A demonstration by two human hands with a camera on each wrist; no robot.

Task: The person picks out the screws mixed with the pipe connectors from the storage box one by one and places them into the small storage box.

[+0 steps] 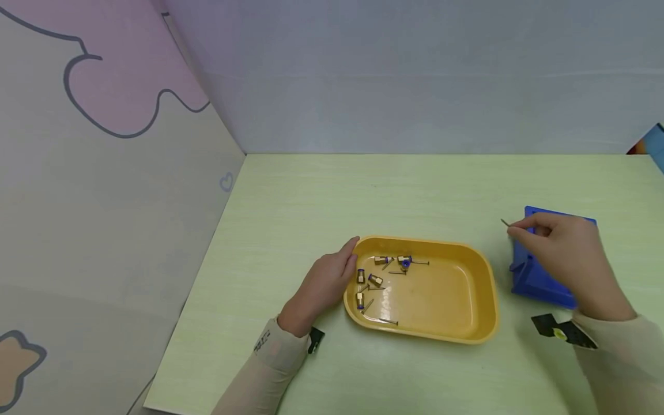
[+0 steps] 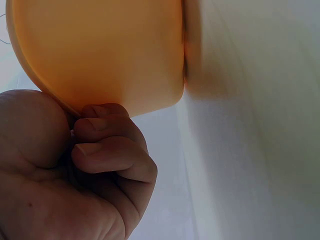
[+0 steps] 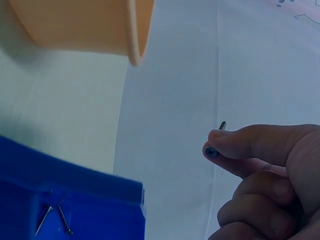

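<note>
Pale green table (image 1: pixel 311 196), walled by a grey backdrop and a cream panel with pink shapes.

Yellow tray (image 1: pixel 467 311): centre of the table; holds several brass fittings (image 1: pixel 374 280) and loose nails (image 1: pixel 388 321), bunched at its left end.

Blue box (image 1: pixel 539 288): right of the tray, well apart from it; the right wrist view shows two nails (image 3: pixel 54 219) already inside.

Your left hand (image 1: pixel 324 285): rests against the tray's left rim, fingers curled at the wall, thumb along the edge.

Your right hand (image 1: pixel 565 253): above the blue box, thumb and forefinger pinching one nail (image 1: pixel 505 222). The nail's long axis runs up and to the left, tip pointing away from the box; the box lies directly beneath and behind the grip, nearer this hand than the other.
</note>
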